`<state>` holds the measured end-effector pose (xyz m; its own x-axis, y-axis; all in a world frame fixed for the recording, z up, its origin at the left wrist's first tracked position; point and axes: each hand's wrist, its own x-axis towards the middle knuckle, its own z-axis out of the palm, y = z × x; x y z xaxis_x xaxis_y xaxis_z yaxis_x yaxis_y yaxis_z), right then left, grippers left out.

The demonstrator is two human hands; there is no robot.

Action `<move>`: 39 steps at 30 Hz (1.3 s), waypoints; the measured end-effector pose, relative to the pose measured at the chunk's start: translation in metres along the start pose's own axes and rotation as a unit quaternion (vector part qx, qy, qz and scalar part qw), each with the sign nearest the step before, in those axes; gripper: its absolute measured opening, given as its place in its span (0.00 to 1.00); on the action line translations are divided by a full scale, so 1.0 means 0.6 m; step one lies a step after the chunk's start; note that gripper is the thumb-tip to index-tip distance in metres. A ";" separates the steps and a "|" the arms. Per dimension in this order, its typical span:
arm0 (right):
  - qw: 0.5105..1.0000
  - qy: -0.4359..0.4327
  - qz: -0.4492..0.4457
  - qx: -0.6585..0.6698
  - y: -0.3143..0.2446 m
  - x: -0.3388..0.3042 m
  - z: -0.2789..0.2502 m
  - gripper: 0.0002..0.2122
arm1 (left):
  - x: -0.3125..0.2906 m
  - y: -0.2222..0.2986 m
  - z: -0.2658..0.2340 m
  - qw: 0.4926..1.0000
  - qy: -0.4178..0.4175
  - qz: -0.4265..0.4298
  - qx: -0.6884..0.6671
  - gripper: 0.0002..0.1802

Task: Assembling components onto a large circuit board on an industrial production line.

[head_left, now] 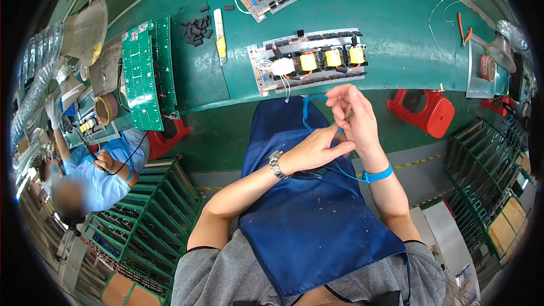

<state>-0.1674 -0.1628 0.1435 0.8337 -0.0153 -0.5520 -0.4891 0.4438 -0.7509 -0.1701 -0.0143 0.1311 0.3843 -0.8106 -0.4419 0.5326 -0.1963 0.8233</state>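
In front of my blue apron (323,226), my two hands meet near the bench's front edge. My left hand (314,150), with a metal watch (276,164) on its wrist, has its fingers closed at the blue cord (306,114) against my right palm. My right hand (358,118) has bent fingers round a small metallic thing (350,115), mostly hidden. A blue wrist strap (378,174) circles my right wrist, and the cord runs from it. Just beyond lies a circuit board (266,82) with yellow-wrapped transformers (332,58) and white wires.
The green bench (391,28) carries another board (272,3), small black pieces (196,29), a knife-like tool (219,37), orange-handled pliers (463,33) and upright green boards (141,79). A red stool (422,114) and racks (481,175) stand right. At left a person (107,175) works.
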 end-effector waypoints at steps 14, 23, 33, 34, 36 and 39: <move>0.718 0.020 -0.318 -0.619 0.039 0.094 -0.004 0.11 | -0.065 -0.065 -0.152 0.927 0.339 -0.008 -0.162 0.17; 0.668 -0.006 -0.393 -0.632 0.103 0.141 0.047 0.06 | -0.035 -0.095 -0.132 0.893 0.408 -0.019 -0.191 0.13; 0.690 -0.098 -0.366 -0.617 0.065 0.139 -0.001 0.11 | 0.031 -0.115 -0.072 0.791 0.571 0.031 -0.217 0.10; 0.690 -0.106 -0.367 -0.614 0.068 0.144 -0.003 0.11 | 0.042 -0.115 -0.070 0.786 0.578 0.032 -0.218 0.10; 0.683 -0.113 -0.407 -0.595 0.075 0.157 -0.003 0.09 | 0.062 -0.101 -0.064 0.768 0.599 0.021 -0.225 0.10; 0.692 -0.115 -0.420 -0.575 0.084 0.169 -0.001 0.07 | 0.082 -0.106 -0.064 0.756 0.618 0.014 -0.215 0.11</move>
<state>-0.1076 -0.1424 0.0492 0.9019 0.3667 0.2283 0.4233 -0.6450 -0.6362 -0.1563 -0.0206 0.0434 0.6701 0.3757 -0.6401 0.6043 0.2246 0.7644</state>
